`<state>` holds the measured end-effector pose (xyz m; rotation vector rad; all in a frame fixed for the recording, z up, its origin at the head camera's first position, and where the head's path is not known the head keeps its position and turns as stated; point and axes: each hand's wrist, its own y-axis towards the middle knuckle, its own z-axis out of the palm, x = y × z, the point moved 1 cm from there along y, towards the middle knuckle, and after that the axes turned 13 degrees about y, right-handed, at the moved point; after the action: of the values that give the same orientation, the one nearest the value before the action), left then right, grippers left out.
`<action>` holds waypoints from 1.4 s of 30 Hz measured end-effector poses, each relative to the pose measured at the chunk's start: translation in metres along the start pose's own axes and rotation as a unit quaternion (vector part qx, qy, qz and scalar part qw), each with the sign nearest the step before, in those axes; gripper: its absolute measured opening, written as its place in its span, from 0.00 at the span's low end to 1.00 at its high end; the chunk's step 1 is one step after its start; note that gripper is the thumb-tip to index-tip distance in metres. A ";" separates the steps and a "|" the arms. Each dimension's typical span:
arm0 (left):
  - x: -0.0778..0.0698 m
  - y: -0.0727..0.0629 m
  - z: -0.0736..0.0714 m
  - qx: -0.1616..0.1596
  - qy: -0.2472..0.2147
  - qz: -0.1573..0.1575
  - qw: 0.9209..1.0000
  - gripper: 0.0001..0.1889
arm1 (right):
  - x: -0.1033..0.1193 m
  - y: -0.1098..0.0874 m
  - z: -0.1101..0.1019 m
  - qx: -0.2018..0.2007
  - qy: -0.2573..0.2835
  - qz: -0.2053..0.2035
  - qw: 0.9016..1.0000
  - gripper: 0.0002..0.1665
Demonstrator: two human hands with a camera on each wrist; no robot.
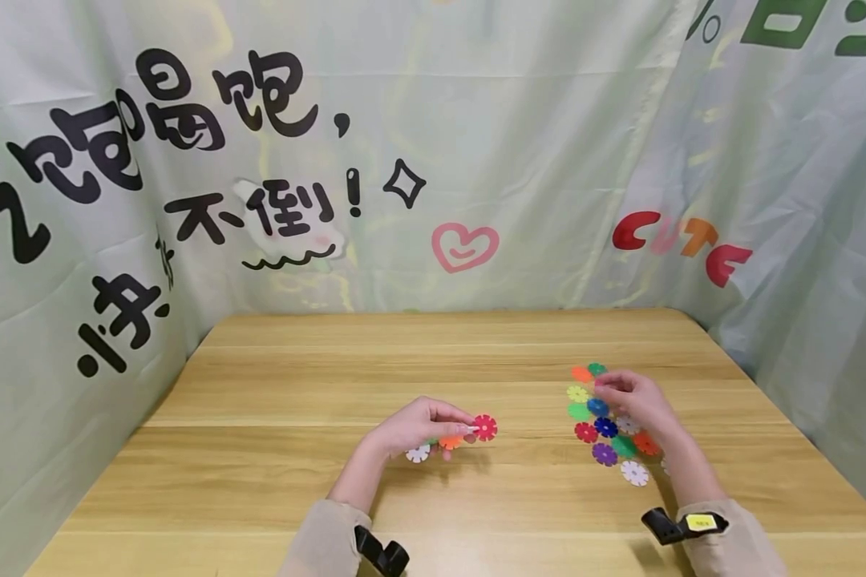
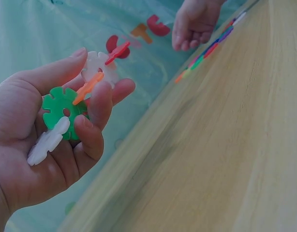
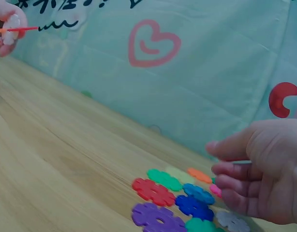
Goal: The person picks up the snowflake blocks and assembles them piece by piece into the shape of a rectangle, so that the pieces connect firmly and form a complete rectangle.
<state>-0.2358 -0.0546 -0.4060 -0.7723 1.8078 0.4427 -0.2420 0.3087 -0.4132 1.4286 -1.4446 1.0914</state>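
My left hand [image 1: 422,429] holds a chain of joined plastic snowflake discs. In the left wrist view, the chain has a white disc [image 2: 48,142] at the palm, a green disc [image 2: 64,108], an orange disc [image 2: 88,88], another white disc [image 2: 96,67] near the fingertips and a red disc [image 2: 117,53] at the far end. My right hand [image 1: 638,401] hovers over loose discs on the table, fingers loosely bent. No disc shows in its grasp. A pink disc [image 3: 215,190] lies just below its fingertips, partly hidden.
Loose discs lie in a group on the right of the wooden table [image 1: 296,481], including a purple disc [image 1: 604,453], a dark blue disc [image 1: 606,426], a yellow disc [image 1: 577,393] and a white disc [image 1: 634,473]. A printed curtain [image 1: 534,160] hangs behind the table and along its sides.
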 end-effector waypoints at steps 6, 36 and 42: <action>0.001 0.000 -0.001 -0.005 0.004 -0.005 1.000 0.14 | -0.007 0.001 -0.004 0.011 -0.017 0.045 0.999 0.24; 0.004 0.000 -0.002 -0.008 0.005 -0.007 1.000 0.17 | -0.002 -0.003 0.002 -0.002 -0.113 0.004 0.994 0.16; 0.004 0.001 -0.001 -0.006 0.003 -0.006 1.000 0.17 | 0.010 -0.001 0.008 0.015 -0.081 -0.032 0.996 0.17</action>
<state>-0.2381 -0.0560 -0.4090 -0.7938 1.8072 0.4426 -0.2406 0.2982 -0.4064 1.6046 -1.4886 0.9811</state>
